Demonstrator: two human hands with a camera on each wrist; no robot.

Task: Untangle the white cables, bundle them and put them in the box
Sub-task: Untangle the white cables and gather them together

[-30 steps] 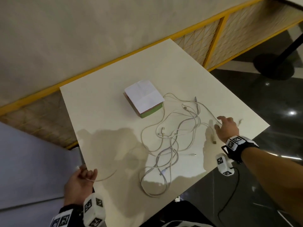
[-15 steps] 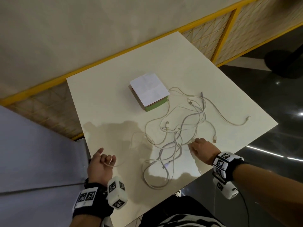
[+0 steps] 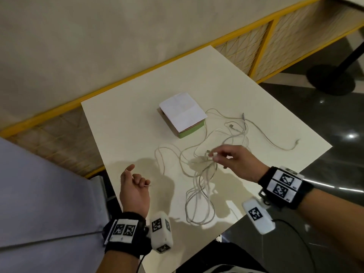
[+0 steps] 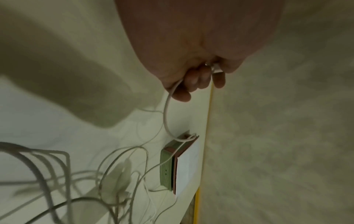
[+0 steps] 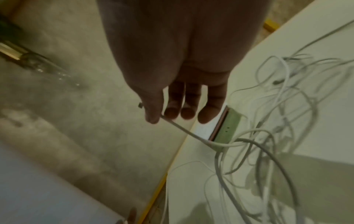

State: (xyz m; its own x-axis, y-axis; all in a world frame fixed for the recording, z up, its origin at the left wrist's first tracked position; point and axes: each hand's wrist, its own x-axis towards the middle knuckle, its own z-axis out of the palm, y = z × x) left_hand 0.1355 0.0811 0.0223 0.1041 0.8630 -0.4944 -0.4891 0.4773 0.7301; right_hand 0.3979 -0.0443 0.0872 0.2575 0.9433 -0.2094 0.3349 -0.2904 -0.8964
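Note:
Several white cables (image 3: 199, 174) lie tangled on the cream table (image 3: 128, 134), right of middle. A shut box (image 3: 182, 117) with a white lid and green side sits just beyond the tangle. My left hand (image 3: 140, 181) hovers over the table's near left part, fingers curled round one cable end (image 4: 215, 69) whose cord runs down toward the box (image 4: 165, 168). My right hand (image 3: 215, 155) is above the middle of the tangle. It pinches a cable (image 5: 184, 130) near its plug between thumb and forefinger, lifted off the table; the other fingers are straight.
One cable end (image 3: 296, 142) trails close to the table's right edge. A yellow-framed mesh rail (image 3: 262, 46) runs behind the table under a pale wall. A black pedestal base (image 3: 331, 79) stands on the dark floor at the right. A grey surface (image 3: 39, 203) borders the left.
My right hand came from the table's right edge to the tangle's middle and lifted a cable end. My left hand moved from the near edge further over the table, still holding its cable.

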